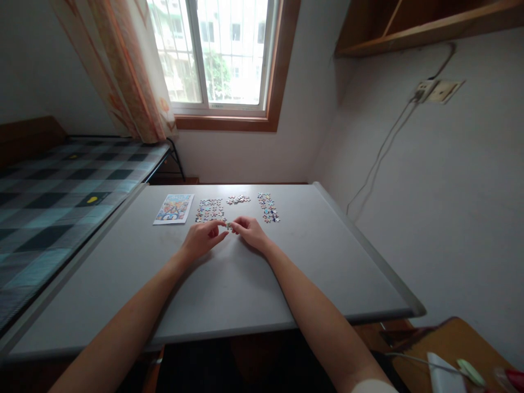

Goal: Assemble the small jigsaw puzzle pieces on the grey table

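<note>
My left hand (203, 238) and my right hand (250, 231) meet above the middle of the grey table (229, 284), fingers pinched together on small jigsaw pieces (228, 225) held between them. Just beyond the hands lie a partly joined patch of puzzle pieces (210, 210), a small loose cluster of pieces (238, 200) and a strip of pieces (268, 207). A colourful picture card (174, 208) lies flat to the left of the pieces.
A bed with a checked cover (53, 202) runs along the table's left edge. A window (216, 52) with a curtain (126, 71) is behind. The white wall (429, 191) borders the right side. A wooden stool (454, 349) with small items is at lower right.
</note>
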`<state>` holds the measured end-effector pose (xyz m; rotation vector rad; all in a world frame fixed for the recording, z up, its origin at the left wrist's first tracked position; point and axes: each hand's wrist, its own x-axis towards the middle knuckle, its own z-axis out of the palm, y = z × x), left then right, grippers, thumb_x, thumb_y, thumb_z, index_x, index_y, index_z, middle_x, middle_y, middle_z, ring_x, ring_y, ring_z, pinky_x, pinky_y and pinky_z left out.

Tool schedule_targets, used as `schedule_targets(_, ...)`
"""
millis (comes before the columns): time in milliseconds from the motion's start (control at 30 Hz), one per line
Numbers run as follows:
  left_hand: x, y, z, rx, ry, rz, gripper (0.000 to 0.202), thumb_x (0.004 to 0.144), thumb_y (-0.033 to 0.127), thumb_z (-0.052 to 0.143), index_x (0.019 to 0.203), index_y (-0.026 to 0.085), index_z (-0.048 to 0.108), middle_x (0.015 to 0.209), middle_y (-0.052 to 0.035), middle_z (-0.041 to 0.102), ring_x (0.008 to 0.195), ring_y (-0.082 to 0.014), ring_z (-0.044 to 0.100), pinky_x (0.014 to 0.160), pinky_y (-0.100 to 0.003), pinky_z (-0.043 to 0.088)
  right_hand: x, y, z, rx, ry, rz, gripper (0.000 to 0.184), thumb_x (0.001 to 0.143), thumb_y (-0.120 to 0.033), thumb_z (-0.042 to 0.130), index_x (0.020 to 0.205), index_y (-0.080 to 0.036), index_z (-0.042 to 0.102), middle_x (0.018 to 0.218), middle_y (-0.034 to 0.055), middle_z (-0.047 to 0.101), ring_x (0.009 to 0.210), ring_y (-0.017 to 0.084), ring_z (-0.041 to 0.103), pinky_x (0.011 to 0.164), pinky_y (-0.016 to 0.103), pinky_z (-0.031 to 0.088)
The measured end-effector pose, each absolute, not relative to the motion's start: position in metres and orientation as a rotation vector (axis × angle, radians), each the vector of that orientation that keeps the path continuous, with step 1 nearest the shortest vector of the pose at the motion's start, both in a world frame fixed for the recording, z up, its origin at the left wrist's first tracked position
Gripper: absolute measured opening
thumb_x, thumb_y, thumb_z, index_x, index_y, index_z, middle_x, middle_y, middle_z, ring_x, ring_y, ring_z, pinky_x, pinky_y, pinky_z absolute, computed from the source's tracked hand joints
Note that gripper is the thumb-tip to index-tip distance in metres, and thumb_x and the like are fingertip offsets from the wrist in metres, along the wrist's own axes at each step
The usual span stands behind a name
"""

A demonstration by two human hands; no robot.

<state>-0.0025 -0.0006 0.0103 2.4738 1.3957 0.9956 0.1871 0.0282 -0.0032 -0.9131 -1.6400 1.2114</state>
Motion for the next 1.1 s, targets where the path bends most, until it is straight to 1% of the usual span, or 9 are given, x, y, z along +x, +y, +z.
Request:
schedule_targets(133,-0.0024,-0.0013,0.0107,2.470,1.386,0.980,0.020,0.085,0.033,0.055,0.095,0.019,0.065,0.059,0.0038,0.057,0.052,-0.0082,0.047,0.056,-0.019,0.037,0.1873,0.0286,-0.0036,-0.905,-1.632,1.217,0.030,0.076,-0.044,0.062,0.073,-0.014,0.061,0.064,0.0010,0.061,0.059,0.011,0.053,0.060,0.024,0.043)
schedule_targets(233,-0.0029,-0.0003,0.0100,2.482,1.387,0.978,0.020,0.086,0.033,0.053,0.094,0.019,0.065,0.058,0.0037,0.057,0.051,-0.0082,0.047,0.055,-0.019,0.036,0.1875,0.0283,-0.0031,-0.903,-1.630,1.221,0.029,0.076,-0.042,0.062,0.073,-0.013,0.061,0.063,0.0012,0.061,0.058,0.011,0.053,0.060,0.024,0.043)
schedule_targets(433,-0.0036,0.0011,0.0105,2.540,1.416,0.990,0.023,0.088,0.033,0.051,0.092,0.019,0.068,0.061,0.0018,0.060,0.051,-0.0081,0.048,0.054,-0.020,0.035,0.1874,0.0278,-0.0022,-0.932,-1.656,1.208,0.028,0.076,-0.041,0.062,0.073,-0.013,0.063,0.064,0.0020,0.063,0.059,0.011,0.054,0.060,0.024,0.043)
schedule_targets(533,-0.0041,0.0014,0.0103,2.537,1.456,1.009,0.023,0.088,0.033,0.051,0.091,0.019,0.069,0.059,0.0018,0.060,0.050,-0.0082,0.048,0.054,-0.020,0.034,0.1891,0.0277,-0.0010,-0.947,-1.660,1.175,0.026,0.077,-0.039,0.061,0.078,-0.013,0.065,0.065,0.0022,0.063,0.058,0.011,0.055,0.059,0.024,0.044)
schedule_targets(667,-0.0053,0.0028,0.0080,2.499,1.520,1.047,0.024,0.088,0.034,0.051,0.089,0.019,0.070,0.057,0.0018,0.059,0.050,-0.0088,0.050,0.054,-0.020,0.035,0.1934,0.0271,0.0022,-0.987,-1.695,1.081,0.023,0.076,-0.034,0.062,0.085,-0.014,0.066,0.069,0.0017,0.063,0.055,0.010,0.055,0.053,0.023,0.043)
schedule_targets(733,-0.0055,0.0032,0.0076,2.498,1.530,1.046,0.025,0.088,0.035,0.051,0.088,0.019,0.070,0.057,0.0016,0.059,0.051,-0.0089,0.050,0.054,-0.020,0.035,0.1944,0.0267,0.0030,-1.000,-1.711,1.046,0.020,0.075,-0.032,0.062,0.083,-0.014,0.067,0.069,0.0015,0.063,0.054,0.009,0.054,0.053,0.022,0.043)
schedule_targets(867,-0.0052,0.0029,0.0087,2.515,1.498,0.998,0.024,0.088,0.034,0.051,0.091,0.019,0.070,0.058,0.0018,0.060,0.051,-0.0086,0.049,0.054,-0.020,0.035,0.1931,0.0254,0.0015,-1.006,-1.745,0.988,0.015,0.075,-0.029,0.063,0.078,-0.015,0.067,0.070,0.0020,0.065,0.057,0.010,0.054,0.057,0.023,0.044)
schedule_targets(967,-0.0049,0.0036,0.0078,2.490,1.486,0.980,0.024,0.087,0.034,0.052,0.091,0.019,0.070,0.059,0.0016,0.060,0.051,-0.0085,0.048,0.055,-0.020,0.035,0.1917,0.0245,-0.0007,-1.001,-1.767,0.930,0.014,0.075,-0.029,0.063,0.078,-0.016,0.068,0.073,0.0028,0.066,0.061,0.011,0.054,0.059,0.024,0.045)
schedule_targets(1100,-0.0045,0.0068,0.0015,2.405,1.488,0.988,0.021,0.085,0.032,0.054,0.089,0.019,0.070,0.059,0.0020,0.059,0.051,-0.0087,0.048,0.054,-0.020,0.035,0.1907,0.0251,-0.0034,-1.024,-1.773,0.901,0.016,0.076,-0.030,0.063,0.078,-0.015,0.069,0.071,0.0026,0.067,0.061,0.011,0.055,0.060,0.024,0.045)
